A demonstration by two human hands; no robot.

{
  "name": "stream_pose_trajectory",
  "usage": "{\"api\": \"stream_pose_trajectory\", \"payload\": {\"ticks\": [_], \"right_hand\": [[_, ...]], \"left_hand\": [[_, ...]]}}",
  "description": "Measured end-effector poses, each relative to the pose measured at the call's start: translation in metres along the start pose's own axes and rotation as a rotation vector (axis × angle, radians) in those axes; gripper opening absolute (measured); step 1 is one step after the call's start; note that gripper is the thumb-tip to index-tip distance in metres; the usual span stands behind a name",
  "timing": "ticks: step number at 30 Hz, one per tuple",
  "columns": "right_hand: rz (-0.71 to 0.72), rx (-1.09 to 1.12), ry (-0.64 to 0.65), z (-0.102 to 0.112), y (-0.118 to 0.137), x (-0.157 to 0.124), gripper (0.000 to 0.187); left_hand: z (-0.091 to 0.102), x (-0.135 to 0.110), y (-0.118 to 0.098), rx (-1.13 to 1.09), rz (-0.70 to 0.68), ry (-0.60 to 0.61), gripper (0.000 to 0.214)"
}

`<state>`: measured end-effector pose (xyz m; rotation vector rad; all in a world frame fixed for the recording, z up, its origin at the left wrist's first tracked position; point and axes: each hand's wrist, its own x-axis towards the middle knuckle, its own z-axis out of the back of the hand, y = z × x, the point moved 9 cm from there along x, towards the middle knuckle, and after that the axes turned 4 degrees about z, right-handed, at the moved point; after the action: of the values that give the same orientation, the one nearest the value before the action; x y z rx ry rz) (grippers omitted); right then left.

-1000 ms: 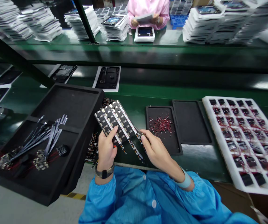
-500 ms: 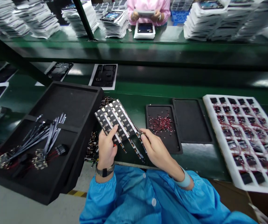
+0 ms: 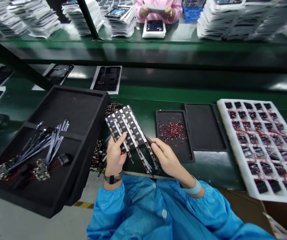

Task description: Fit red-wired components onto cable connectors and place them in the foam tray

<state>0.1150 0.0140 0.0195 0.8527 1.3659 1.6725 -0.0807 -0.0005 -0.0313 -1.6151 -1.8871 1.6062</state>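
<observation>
My left hand (image 3: 117,151) grips a sheet of flexible circuit strips (image 3: 124,125), thumb on top and fingers underneath. The sheet is black with rows of small parts and pale bands, and it tilts above the bench edge. Several loose strip ends (image 3: 146,165) hang from its lower side. My right hand (image 3: 165,155) is closed at the sheet's right edge, thumb and index finger pinched around a thin dark tool (image 3: 148,138), perhaps tweezers. The tool's tip lies against the sheet; its exact contact is too small to tell.
A black tray (image 3: 65,96) with ribbon cables stands left, beside a pile of small circuit pieces (image 3: 98,155). Right are a shallow tray (image 3: 175,151) of red-wired parts, another black tray (image 3: 205,128) and a white foam tray (image 3: 246,186). Across the bench, a person (image 3: 158,10) works among stacks.
The sheet and my left hand have shifted slightly right. The loose strip ends hang a little differently, and my right hand stays at the sheet's right edge. The view has tilted slightly.
</observation>
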Motion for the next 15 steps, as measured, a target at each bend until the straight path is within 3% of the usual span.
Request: {"api": "stream_pose_trajectory", "payload": {"ticks": [4,10,15], "right_hand": [[0.000,0.068,-0.005,-0.002,-0.004,0.000,0.035],[-0.133,0.305,0.063,-0.013,-0.028,-0.003,0.038],[-0.074,0.136,0.061,0.000,-0.024,0.001,0.036]], "left_hand": [[0.002,0.005,0.007,0.006,0.024,0.024,0.041],[-0.002,0.014,0.019,-0.073,0.094,0.117,0.048],[0.003,0.013,0.012,-0.059,0.049,0.086,0.046]]}}
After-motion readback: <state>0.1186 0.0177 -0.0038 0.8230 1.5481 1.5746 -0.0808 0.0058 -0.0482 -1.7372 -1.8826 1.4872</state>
